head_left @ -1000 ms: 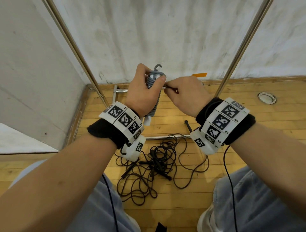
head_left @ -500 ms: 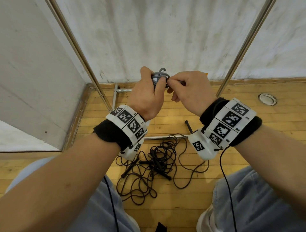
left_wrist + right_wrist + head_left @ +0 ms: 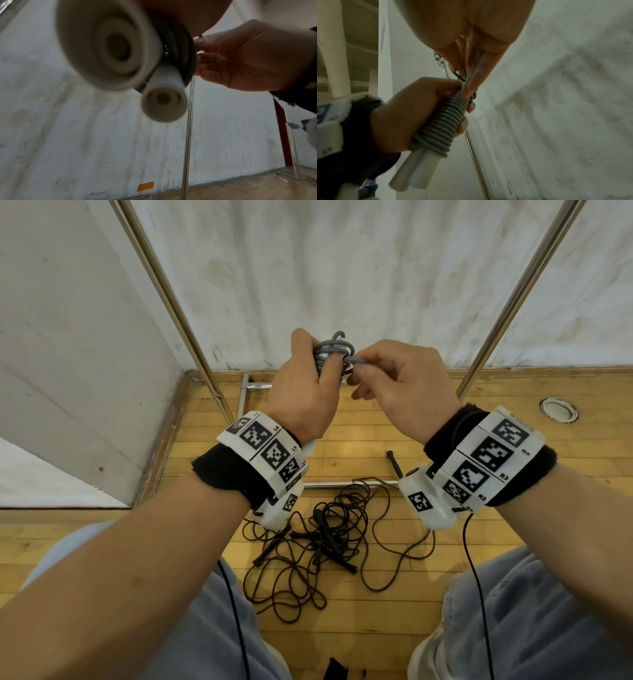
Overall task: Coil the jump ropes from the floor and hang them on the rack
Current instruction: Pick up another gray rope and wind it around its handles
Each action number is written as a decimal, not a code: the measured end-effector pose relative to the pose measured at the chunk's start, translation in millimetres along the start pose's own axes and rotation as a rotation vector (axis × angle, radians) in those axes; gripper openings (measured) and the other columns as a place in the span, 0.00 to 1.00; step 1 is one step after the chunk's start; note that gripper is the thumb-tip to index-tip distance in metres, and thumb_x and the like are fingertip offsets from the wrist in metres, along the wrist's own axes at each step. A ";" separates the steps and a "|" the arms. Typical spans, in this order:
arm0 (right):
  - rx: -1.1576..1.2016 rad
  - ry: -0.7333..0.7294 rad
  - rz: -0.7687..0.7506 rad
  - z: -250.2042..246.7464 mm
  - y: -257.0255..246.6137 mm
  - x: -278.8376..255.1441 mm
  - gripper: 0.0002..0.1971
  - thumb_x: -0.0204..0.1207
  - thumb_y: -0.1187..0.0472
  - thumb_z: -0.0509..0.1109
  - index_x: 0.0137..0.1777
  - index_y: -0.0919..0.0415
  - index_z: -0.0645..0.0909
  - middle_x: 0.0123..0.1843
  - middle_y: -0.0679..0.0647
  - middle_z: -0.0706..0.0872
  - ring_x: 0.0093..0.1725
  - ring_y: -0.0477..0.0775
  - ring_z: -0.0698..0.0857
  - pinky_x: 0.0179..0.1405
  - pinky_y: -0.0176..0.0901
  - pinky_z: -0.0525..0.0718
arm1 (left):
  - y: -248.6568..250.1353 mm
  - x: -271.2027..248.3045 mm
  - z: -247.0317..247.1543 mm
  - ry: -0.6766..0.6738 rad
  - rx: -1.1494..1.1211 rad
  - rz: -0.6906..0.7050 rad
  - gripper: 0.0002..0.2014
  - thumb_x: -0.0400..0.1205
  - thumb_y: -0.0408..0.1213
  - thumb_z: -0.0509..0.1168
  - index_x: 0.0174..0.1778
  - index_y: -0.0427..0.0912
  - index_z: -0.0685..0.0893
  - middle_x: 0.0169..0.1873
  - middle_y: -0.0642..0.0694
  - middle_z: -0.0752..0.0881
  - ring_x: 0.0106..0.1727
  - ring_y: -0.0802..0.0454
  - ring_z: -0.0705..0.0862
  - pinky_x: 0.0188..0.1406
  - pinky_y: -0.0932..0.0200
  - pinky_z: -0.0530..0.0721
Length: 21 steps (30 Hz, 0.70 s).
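Observation:
A grey jump rope (image 3: 334,350) is wound in tight turns (image 3: 444,120) around its two white handles (image 3: 418,174). My left hand (image 3: 308,392) grips this bundle upright at chest height. The handle ends (image 3: 163,104) fill the left wrist view, blurred. My right hand (image 3: 394,378) pinches the loose grey rope end at the top of the bundle (image 3: 467,86). A tangle of black jump ropes (image 3: 318,542) with black handles lies on the wooden floor below my hands. The rack's two slanted metal poles (image 3: 171,302) (image 3: 513,296) rise on either side.
The rack's base bars (image 3: 346,484) lie on the floor near the wall. A round floor socket (image 3: 558,410) sits at the right. A grey wall corner (image 3: 85,354) stands at the left. My knees in light jeans (image 3: 534,618) frame the bottom.
Both hands have risen a little. The right hand has carried the grey rope end around the top of the bundle and now pinches it close to the coil.

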State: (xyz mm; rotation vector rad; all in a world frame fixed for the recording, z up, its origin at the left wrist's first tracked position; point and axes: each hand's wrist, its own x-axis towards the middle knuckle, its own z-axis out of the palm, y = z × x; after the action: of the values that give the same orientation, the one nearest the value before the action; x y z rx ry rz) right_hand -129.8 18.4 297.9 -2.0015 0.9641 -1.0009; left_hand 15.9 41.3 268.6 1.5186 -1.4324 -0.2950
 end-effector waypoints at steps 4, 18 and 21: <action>-0.144 0.090 -0.089 0.0 -0.2 3.8 0.07 0.76 0.60 0.71 0.42 0.62 0.89 0.50 0.49 0.83 0.41 0.45 0.83 0.44 0.37 0.83 | 1.9 0.8 -0.4 0.011 -0.002 -0.017 0.08 0.85 0.43 0.56 0.48 0.44 0.65 0.30 0.56 0.77 0.29 0.72 0.78 0.24 0.74 0.72; -0.091 0.141 -0.132 5.1 1.7 1.0 0.07 0.75 0.67 0.70 0.49 0.63 0.88 0.52 0.48 0.86 0.49 0.42 0.84 0.50 0.27 0.81 | 8.7 4.6 -1.5 0.035 -0.112 -0.173 0.09 0.85 0.44 0.58 0.48 0.43 0.66 0.31 0.55 0.77 0.27 0.67 0.77 0.25 0.73 0.73; -0.010 0.169 -0.020 0.7 7.5 6.6 0.11 0.74 0.66 0.70 0.56 0.59 0.85 0.51 0.46 0.85 0.50 0.42 0.85 0.52 0.28 0.82 | 11.2 5.9 -5.0 0.050 -0.174 -0.196 0.08 0.85 0.43 0.58 0.47 0.44 0.66 0.32 0.54 0.77 0.29 0.62 0.76 0.25 0.72 0.73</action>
State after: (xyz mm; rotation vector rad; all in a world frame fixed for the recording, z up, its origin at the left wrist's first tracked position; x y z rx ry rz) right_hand -128.7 9.5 293.6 -1.9617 1.0420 -1.1935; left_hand 14.2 40.7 282.0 1.5134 -1.1888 -0.4852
